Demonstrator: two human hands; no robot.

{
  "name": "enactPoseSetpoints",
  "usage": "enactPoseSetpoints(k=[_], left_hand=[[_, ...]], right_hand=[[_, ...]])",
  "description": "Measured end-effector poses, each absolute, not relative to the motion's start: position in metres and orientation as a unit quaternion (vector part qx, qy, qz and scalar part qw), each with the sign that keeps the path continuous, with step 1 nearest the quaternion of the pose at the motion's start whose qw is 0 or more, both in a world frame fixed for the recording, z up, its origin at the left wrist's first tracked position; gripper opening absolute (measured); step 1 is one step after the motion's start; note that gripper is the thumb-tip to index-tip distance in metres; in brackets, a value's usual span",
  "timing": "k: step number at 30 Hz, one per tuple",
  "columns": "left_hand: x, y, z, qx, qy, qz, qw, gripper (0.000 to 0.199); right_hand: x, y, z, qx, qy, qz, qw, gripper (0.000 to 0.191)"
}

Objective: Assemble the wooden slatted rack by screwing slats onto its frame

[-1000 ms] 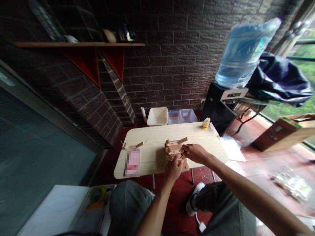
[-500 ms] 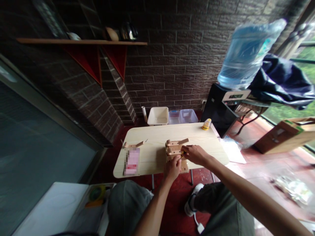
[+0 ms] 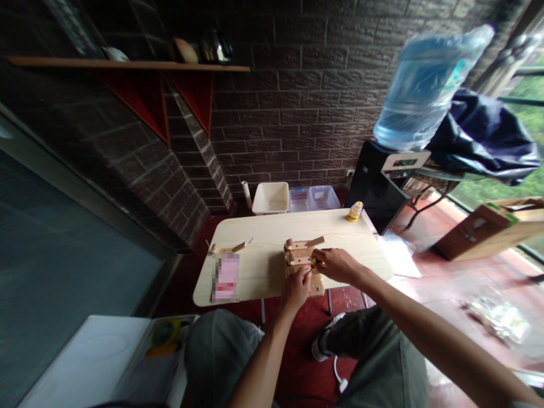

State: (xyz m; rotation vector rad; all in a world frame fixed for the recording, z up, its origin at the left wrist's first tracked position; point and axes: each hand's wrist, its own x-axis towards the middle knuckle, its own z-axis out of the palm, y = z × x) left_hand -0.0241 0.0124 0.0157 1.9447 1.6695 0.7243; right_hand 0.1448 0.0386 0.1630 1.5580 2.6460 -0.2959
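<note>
A light wooden assembly [image 3: 300, 245] with several slats and round pegs sits on the right half of the pale table [image 3: 259, 229]. My right hand [image 3: 334, 264] is closed round a yellow-and-black screwdriver [image 3: 314, 263] at the assembly's right side; most of the tool is covered by my fingers. Just below and to the left, my left hand [image 3: 297, 288] is pinched at the front part of the assembly. What sits between its fingertips is hidden. A separate wooden piece [image 3: 228, 249] with slanted parts lies at the table's left end.
A pink-and-white sheet [image 3: 227, 277], partly pixelated, lies at front left. A small yellow-based container [image 3: 355, 211] stands at the back right corner. Behind the table are a cream bin [image 3: 272, 198] and clear plastic boxes [image 3: 323, 198]. A water dispenser [image 3: 374, 187] stands at right.
The view has shifted slightly, so the whole scene sits a little higher and to the left. Both hands stay at the wooden assembly with nearly the same grip.
</note>
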Motion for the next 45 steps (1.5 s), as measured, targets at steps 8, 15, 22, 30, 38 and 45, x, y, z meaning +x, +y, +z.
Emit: enactPoseSetpoints(k=[8, 15, 22, 30, 38, 45], left_hand=[[-0.025, 0.013, 0.012, 0.711, 0.607, 0.273, 0.227, 0.032], [-0.025, 0.013, 0.013, 0.707, 0.608, 0.271, 0.238, 0.034], [-0.025, 0.012, 0.013, 0.702, 0.610, 0.273, 0.244, 0.034], [-0.024, 0.013, 0.002, 0.700, 0.608, 0.291, 0.235, 0.034], [-0.026, 0.012, 0.000, 0.714, 0.597, 0.295, 0.217, 0.034], [-0.024, 0.014, -0.003, 0.715, 0.597, 0.299, 0.207, 0.035]], right_hand=[[0.143, 0.040, 0.161, 0.518, 0.850, -0.090, 0.034, 0.026], [0.142, 0.039, 0.163, 0.511, 0.855, -0.083, 0.040, 0.024], [0.142, 0.040, 0.160, 0.512, 0.855, -0.072, 0.042, 0.025], [0.144, 0.039, 0.162, 0.505, 0.858, -0.083, 0.038, 0.021], [0.141, 0.035, 0.158, 0.507, 0.859, -0.057, 0.044, 0.023], [0.144, 0.023, 0.156, 0.481, 0.874, -0.059, 0.037, 0.022]])
